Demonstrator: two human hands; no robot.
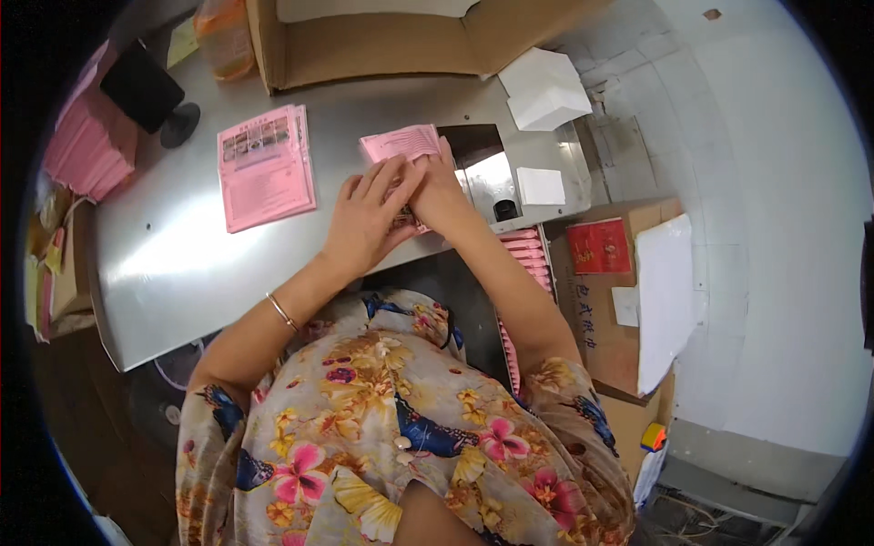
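Both my hands meet over a pink printed packet (401, 143) at the near side of the metal table, a little right of its middle. My left hand (367, 211) has its fingers bent over the packet's left and near part. My right hand (439, 193) is closed along its right side, fingers pointing away from me. The far end of the packet sticks out past my fingertips; its middle is mostly covered. A small multicoloured patch shows between my hands. To their left lies a flat stack of pink printed sheets (266, 177).
Around the metal table (173, 264) are an open cardboard box (373, 50), an orange-tinted jar (224, 41), a black stand (146, 91) and a tall pink stack (91, 150). White paper pieces (543, 186) lie right. Pink packets (525, 255) fill a container below the edge, beside a carton (605, 328).
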